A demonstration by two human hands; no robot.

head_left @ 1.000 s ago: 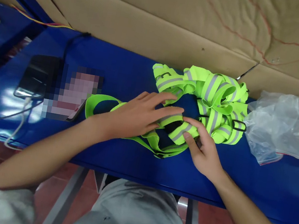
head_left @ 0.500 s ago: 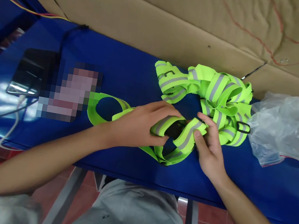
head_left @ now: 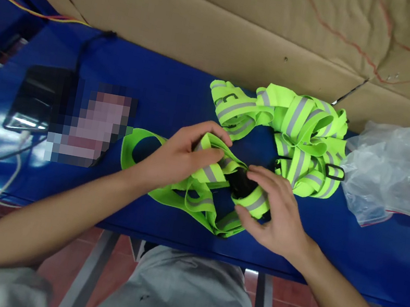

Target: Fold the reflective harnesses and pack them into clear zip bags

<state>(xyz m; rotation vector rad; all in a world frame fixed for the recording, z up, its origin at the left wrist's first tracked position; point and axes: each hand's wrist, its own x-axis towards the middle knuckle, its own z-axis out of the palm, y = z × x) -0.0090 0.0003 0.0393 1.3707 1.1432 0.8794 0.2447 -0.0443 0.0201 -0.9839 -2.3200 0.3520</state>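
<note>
A neon-yellow reflective strap (head_left: pixel 201 206) with a grey stripe lies in loops between my hands. My left hand (head_left: pixel 189 153) grips one part of it, thumb over the band and fingers behind. From the other side, my right hand (head_left: pixel 276 208) curls its fingers and thumb around a looped part of the same strap. A black piece (head_left: pixel 241 183), perhaps a buckle, shows between the hands; its shape is partly covered by the band. One loop of the strap stretches left past my left wrist. Behind my hands sits a heap of similar reflective straps (head_left: pixel 301 123) with a black slider (head_left: pixel 335 172).
On the blue table (head_left: pixel 364 261), a clear plastic bag (head_left: pixel 400 172) lies at the right. A black device (head_left: pixel 35 100) with cables and a blurred-out object (head_left: pixel 96 126) are at the left. A brown cardboard wall (head_left: pixel 197 20) rises along the back.
My left hand has turned, bringing its thumb on top of the strap. My right hand has moved left and down, closer to the black piece. The heap behind stays put.
</note>
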